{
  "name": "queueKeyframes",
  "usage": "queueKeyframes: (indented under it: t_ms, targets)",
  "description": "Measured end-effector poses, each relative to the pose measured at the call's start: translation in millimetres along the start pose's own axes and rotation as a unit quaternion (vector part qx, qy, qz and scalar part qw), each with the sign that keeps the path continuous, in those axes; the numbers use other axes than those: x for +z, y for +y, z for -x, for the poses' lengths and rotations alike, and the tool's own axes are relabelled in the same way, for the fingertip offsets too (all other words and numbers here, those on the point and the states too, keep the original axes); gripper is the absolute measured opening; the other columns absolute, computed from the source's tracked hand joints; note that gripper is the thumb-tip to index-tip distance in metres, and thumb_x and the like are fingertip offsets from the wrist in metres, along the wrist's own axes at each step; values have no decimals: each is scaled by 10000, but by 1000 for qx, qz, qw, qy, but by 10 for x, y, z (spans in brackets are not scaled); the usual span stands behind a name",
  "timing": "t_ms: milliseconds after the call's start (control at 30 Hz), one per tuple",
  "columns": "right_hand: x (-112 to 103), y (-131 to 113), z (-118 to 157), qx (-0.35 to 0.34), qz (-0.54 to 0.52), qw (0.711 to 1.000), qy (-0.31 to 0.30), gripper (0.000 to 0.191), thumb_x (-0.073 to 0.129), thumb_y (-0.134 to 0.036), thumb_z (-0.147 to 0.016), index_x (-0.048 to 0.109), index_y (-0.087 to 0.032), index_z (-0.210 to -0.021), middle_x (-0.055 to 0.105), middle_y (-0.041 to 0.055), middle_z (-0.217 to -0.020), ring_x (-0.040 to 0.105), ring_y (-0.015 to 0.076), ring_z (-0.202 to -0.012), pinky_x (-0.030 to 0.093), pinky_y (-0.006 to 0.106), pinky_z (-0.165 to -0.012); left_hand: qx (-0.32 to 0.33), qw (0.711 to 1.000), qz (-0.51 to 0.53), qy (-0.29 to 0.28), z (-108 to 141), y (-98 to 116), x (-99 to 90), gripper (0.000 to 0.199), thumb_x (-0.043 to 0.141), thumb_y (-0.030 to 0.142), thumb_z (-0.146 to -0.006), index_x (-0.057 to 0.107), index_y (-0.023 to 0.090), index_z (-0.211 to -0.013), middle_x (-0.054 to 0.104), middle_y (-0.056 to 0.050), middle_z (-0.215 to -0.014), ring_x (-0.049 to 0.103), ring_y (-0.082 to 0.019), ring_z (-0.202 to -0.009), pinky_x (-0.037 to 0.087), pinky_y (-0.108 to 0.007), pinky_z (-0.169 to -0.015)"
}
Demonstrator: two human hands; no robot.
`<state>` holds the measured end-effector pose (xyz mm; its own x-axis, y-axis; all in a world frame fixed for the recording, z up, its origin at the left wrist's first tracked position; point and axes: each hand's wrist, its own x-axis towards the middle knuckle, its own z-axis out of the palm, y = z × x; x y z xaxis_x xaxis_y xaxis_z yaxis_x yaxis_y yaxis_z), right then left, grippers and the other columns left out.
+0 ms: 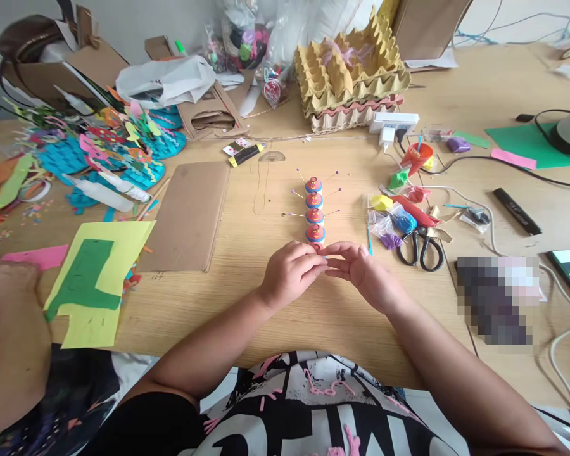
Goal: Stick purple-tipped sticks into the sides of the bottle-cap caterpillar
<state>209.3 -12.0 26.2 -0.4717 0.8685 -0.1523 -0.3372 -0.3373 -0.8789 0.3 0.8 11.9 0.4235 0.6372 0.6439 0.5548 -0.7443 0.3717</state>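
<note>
Close to me, the left hand (289,271) is half curled and the right hand (363,273) looser, its fingers stretched out. Their fingertips meet over the nearest small figure (316,247), partly hidden; I can't tell whether either grips it. Four smiling red-and-blue figures (314,201) run in line beyond it, purple-tipped sticks (333,190) on both sides. Black-handled scissors (437,259) lie to the right; farther back, egg trays (356,95) are stacked.

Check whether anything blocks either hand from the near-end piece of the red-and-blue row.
Nothing visible does: the left hand and right hand are both at that piece, partly hiding it. The scissors lie off to the right, the cardboard sheet to the left.
</note>
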Motion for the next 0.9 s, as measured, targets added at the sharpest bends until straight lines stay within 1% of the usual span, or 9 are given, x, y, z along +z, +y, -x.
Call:
queueKeyframes:
  t_ms: [167, 300, 400, 500, 600, 633, 700, 800, 900]
  targets:
    - [-22, 70, -44, -41, 30, 995, 83, 421, 584, -643, -943, 700, -248, -1032, 735, 59, -1146, 707, 203, -985, 534, 332, -812, -12, 999, 47, 19, 10, -8, 16, 110, 728, 300, -928, 712, 195, -898, 748, -33, -876, 661, -153, -811, 529, -292, -765]
    - [-37, 48, -52, -108, 180, 965, 159, 369, 618, -569, -953, 714, -216, -899, 689, 35, -861, 598, 155, -737, 469, 308, -702, -14, 997, 69, 26, 17, -6, 11, 177, 751, 345, -908, 678, 196, -846, 721, -12, -792, 639, -149, -760, 512, -289, -743]
    - [23, 6, -10, -134, 271, 938, 170, 374, 640, -581, -930, 713, -218, -878, 650, 34, -803, 569, 173, -733, 460, 329, -698, -19, 996, 81, 19, 29, -7, 22, 185, 739, 360, -916, 678, 200, -847, 729, -14, -803, 648, -151, -772, 519, -293, -763]
    - [59, -153, 31, -157, 291, 920, 211, 313, 637, -535, -945, 715, -232, -946, 661, 41, -873, 594, 187, -797, 469, 332, -706, -11, 995, 95, 11, 36, -8, 39, 153, 731, 330, -923, 691, 192, -870, 737, -28, -833, 654, -160, -794, 523, -300, -773]
    - [-160, -550, -58, -184, 333, 888, 259, 235, 632, -461, -967, 726, -249, -998, 673, 41, -881, 591, 184, -798, 484, 348, -737, -11, 993, 114, 13, 34, -5, 45, 134, 708, 308, -940, 698, 186, -885, 731, -35, -829, 650, -163, -801, 524, -298, -765]
    - [-315, -733, -135, -194, 383, 859, 279, 197, 650, -420, -962, 737, -247, -996, 684, 50, -890, 577, 180, -789, 480, 357, -747, -13, 993, 118, 15, 32, -2, 45, 141, 696, 313, -948, 698, 187, -883, 730, -34, -824, 646, -161, -795, 523, -296, -760]
    - [-721, -1128, -351, -216, 503, 763, 343, 123, 707, -294, -914, 767, -209, -981, 701, 81, -1020, 566, 153, -811, 462, 365, -798, -10, 992, 121, 14, 29, 1, 44, 161, 678, 324, -961, 696, 191, -871, 728, -29, -807, 633, -156, -771, 514, -294, -743]
    - [-1374, -1650, -741, -139, 645, 621, 423, 262, 683, -236, -877, 793, -77, -1054, 708, 110, -1114, 543, 85, -844, 376, 370, -849, 4, 993, 121, 7, 31, -1, 48, 173, 676, 325, -964, 692, 190, -856, 727, -22, -793, 628, -154, -764, 502, -296, -743]
    - [-1834, -1958, -1083, -33, 682, 587, 436, 290, 714, -266, -817, 802, -9, -922, 692, 206, -1258, 544, 70, -897, 319, 385, -788, 4, 993, 122, 1, 40, -13, 59, 186, 680, 344, -962, 697, 195, -852, 723, -19, -796, 630, -149, -773, 504, -293, -761]
